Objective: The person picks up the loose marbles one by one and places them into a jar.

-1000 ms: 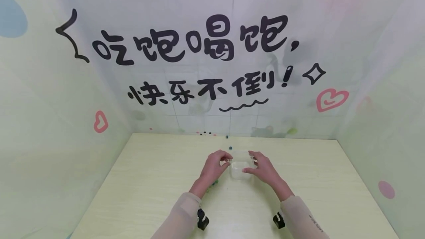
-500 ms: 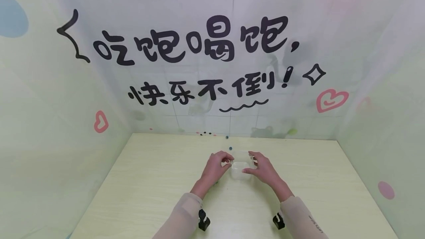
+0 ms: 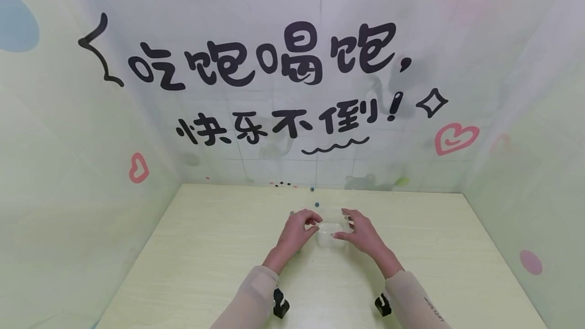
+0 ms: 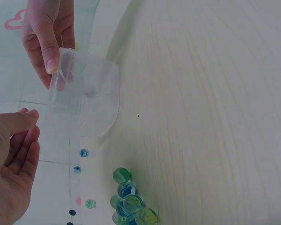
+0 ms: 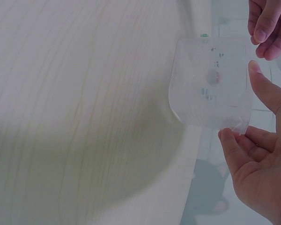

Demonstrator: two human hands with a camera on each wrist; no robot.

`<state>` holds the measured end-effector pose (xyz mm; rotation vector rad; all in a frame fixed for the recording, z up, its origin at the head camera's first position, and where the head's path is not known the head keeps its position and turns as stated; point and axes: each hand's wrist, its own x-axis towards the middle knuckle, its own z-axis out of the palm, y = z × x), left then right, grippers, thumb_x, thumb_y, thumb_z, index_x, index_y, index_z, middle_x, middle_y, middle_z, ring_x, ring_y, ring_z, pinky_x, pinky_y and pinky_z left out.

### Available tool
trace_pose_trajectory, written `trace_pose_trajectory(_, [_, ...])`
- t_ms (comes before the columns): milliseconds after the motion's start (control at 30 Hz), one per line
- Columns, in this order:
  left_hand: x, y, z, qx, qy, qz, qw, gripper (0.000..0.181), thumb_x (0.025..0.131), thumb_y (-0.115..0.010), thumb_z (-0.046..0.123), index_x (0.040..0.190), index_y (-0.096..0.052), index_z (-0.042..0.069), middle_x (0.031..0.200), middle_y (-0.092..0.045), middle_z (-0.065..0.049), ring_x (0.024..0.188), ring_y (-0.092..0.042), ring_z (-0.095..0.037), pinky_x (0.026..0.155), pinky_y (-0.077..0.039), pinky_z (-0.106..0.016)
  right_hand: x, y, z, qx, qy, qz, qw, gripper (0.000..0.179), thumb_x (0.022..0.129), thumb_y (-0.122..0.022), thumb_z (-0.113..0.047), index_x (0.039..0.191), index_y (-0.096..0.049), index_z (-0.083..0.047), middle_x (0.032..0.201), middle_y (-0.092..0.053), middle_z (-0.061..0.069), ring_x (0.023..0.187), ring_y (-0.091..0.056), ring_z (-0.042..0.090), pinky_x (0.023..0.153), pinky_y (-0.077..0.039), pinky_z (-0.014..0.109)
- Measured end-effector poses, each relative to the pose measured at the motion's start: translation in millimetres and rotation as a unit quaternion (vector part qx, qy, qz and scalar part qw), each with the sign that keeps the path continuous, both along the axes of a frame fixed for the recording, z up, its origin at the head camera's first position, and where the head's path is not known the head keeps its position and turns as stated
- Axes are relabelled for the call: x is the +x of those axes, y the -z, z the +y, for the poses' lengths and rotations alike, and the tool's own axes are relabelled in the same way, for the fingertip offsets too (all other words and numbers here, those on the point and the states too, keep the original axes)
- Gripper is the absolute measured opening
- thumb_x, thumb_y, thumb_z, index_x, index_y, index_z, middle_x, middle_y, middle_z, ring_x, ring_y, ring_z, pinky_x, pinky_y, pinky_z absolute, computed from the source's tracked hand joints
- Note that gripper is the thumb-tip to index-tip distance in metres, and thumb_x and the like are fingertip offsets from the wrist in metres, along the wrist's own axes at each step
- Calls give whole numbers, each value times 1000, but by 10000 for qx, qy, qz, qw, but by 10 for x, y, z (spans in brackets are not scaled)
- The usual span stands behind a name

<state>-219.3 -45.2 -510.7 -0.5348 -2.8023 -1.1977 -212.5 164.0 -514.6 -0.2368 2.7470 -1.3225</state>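
A clear plastic container (image 3: 332, 235) with rounded corners stands between the two hands near the middle of the table. My right hand (image 3: 363, 230) grips its right side, thumb on the near face and fingers round behind. That grip also shows in the right wrist view, at a lower corner of the container (image 5: 210, 84). My left hand (image 4: 14, 159) is at the container's left edge with fingers loosely curled, and nothing shows between thumb and fingertips. Several green and blue glass marbles (image 4: 133, 204) lie clustered beside it, mostly hidden by the left forearm in the head view.
A blue marble (image 3: 317, 204) lies behind the container, and another marble (image 3: 312, 189) is at the table's back edge. One greenish marble (image 4: 90, 204) sits apart from the cluster. Printed fabric walls (image 3: 292, 90) enclose the pale wooden table (image 3: 205, 248) at the back and sides.
The left hand and forearm have shifted slightly to the right, covering more of the marble cluster and uncovering a marble behind the hand. The right hand keeps its grip on the container.
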Motion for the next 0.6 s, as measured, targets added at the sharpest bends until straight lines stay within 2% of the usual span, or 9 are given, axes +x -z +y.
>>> trace_pose_trajectory(167, [9, 1, -25, -17, -27, -60, 10000, 18, 89, -73, 8, 106, -71, 14, 103, -71, 0, 94, -65, -14, 86, -57, -31, 2, 11, -2, 37, 44, 30, 10000, 74, 83, -81, -17, 143, -44, 7, 139, -52, 27, 127, -55, 44, 103, -50, 50])
trace_pose_trajectory(600, [18, 10, -86, -41, -52, 37, 10000, 15, 89, -73, 9, 104, -72, 15, 100, -71, 1, 91, -64, -12, 83, -56, -28, 9, 6, -13, 83, 54, 43, 9999, 74, 83, -81, -17, 143, -44, 7, 139, -52, 27, 128, -55, 44, 103, -50, 50])
